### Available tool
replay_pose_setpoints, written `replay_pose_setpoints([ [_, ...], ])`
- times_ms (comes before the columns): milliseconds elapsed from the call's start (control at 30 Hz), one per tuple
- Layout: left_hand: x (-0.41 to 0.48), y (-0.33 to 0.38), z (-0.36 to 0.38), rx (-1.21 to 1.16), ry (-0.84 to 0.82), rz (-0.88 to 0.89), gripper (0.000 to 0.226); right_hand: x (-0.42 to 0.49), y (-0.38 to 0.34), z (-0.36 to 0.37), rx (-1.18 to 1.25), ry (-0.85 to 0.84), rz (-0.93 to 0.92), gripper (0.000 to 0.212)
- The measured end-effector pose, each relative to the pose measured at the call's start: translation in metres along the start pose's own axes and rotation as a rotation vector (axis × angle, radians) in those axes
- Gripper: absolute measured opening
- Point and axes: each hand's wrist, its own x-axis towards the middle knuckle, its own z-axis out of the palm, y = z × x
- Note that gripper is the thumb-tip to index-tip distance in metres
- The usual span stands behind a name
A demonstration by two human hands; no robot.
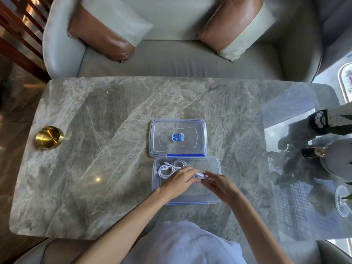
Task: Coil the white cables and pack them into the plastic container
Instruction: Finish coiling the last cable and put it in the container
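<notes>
A clear, rectangular plastic container (pixel 217 168) with rounded corners and blue clips lies open on a glossy grey-veined marble table (pixel 95 130). Its lid (pixel 196 126), clear with a blue rim seal, lies flat just beyond the fingers; its small blue label (pixel 178 137) has white print too small to read. The person's left hand (pixel 177 182) and right hand (pixel 222 184) meet over the container, fingertips of both pinching a small white cable bundle (pixel 199 175) between them. Just past the left fingers, coiled white cables (pixel 168 168) lie in the container's corner. Well to the left of the fingers sits a round brushed brass dish (pixel 49 137). Far beyond the fingers stands a pale sofa (pixel 171 60) with tan leather-look cushions (pixel 106 39).
</notes>
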Motion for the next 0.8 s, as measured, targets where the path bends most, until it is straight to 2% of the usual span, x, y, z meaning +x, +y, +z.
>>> replay_pose_setpoints([
  [67,0.008,0.007,0.009,-0.130,0.099,-0.193,0.024,0.004,-0.001,-0.001,0.017,-0.060,0.016,0.021],
  [133,0.016,0.007,0.019,-0.296,0.133,-0.441,0.027,0.007,0.003,0.002,-0.065,-0.077,-0.010,0.023],
  [233,0.025,0.012,0.024,-0.366,0.149,-0.657,0.029,0.014,0.013,0.009,-0.247,0.050,-0.115,0.023],
  [333,0.033,0.014,0.024,-0.463,0.170,-0.779,0.024,0.023,0.015,0.011,-0.383,0.215,-0.176,0.031],
  [433,0.034,0.011,0.019,-0.585,0.236,-0.797,0.020,0.033,0.017,0.015,-0.411,0.377,-0.177,0.041],
  [533,0.024,0.011,0.011,-0.499,0.236,-0.752,0.024,0.045,0.022,0.028,-0.343,0.508,-0.191,0.046],
  [600,0.013,0.010,0.005,-0.291,0.314,-0.669,0.022,0.051,0.025,0.034,-0.272,0.590,-0.142,0.042],
  [700,-0.008,0.005,-0.004,0.060,0.516,-0.501,0.030,0.058,0.029,0.035,-0.163,0.659,-0.082,0.043],
  [800,-0.021,-0.001,-0.010,0.269,0.618,-0.527,0.049,0.062,0.031,0.040,-0.132,0.630,-0.121,0.038],
])
